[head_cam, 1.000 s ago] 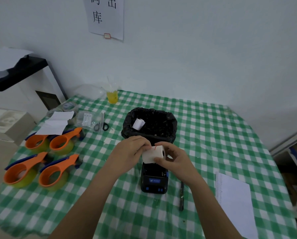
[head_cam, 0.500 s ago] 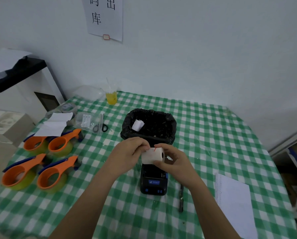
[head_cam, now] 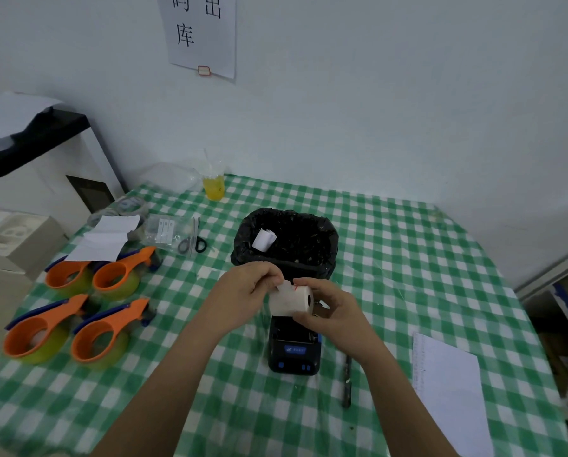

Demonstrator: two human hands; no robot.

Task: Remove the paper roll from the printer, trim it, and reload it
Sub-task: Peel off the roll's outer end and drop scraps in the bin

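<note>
wall sheet (head_cam: 200,31) | reads 码, 出, 库 | printer label unreadable

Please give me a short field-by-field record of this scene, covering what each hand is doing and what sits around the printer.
held item: white paper roll, above the printer
left hand: pinching the roll's loose end at its top left
right hand: gripping the roll's right end
printer: small black and blue printer on the green checked tablecloth, paper bay open
bin: black bag-lined bin behind the printer, a white paper scrap inside
left side: four orange tape dispensers
scissors: black-handled scissors beside a clear bag
right side: white paper sheet, dark pen
</note>
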